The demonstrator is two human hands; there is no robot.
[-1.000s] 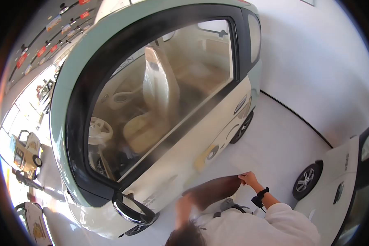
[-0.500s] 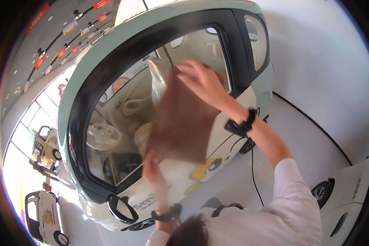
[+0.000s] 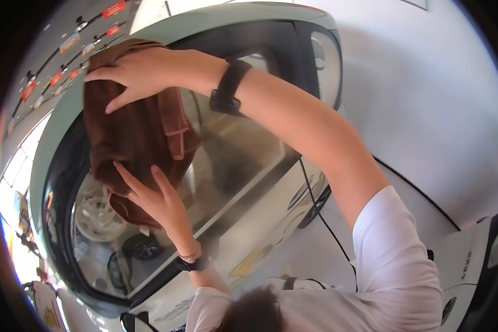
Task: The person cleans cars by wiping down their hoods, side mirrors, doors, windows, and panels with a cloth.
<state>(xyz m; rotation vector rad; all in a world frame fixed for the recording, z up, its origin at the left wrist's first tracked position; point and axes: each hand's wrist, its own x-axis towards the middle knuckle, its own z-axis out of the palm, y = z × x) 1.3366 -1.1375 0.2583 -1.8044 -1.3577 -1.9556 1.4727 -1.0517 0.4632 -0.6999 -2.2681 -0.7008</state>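
A brown cloth (image 3: 130, 127) is spread and bunched in front of the side window (image 3: 238, 138) of a pale green and cream car. My right hand (image 3: 133, 72) lies over the upper part of the cloth, fingers spread toward the left. Lower down, my left hand (image 3: 155, 196) rests at the cloth's lower part with its fingers apart. A dark band is on each wrist. Through the glass a steering wheel (image 3: 100, 218) shows below and left of the cloth.
The car's side mirror (image 3: 135, 322) sticks out at the bottom left. A second white car (image 3: 462, 260) stands at the lower right. A white wall (image 3: 415, 88) rises behind on the right. A thin cable (image 3: 326, 221) hangs below my right arm.
The cloth has moved up and left across the window, and both hands have gone with it. My right hand has turned leftward and lies flatter on the cloth.
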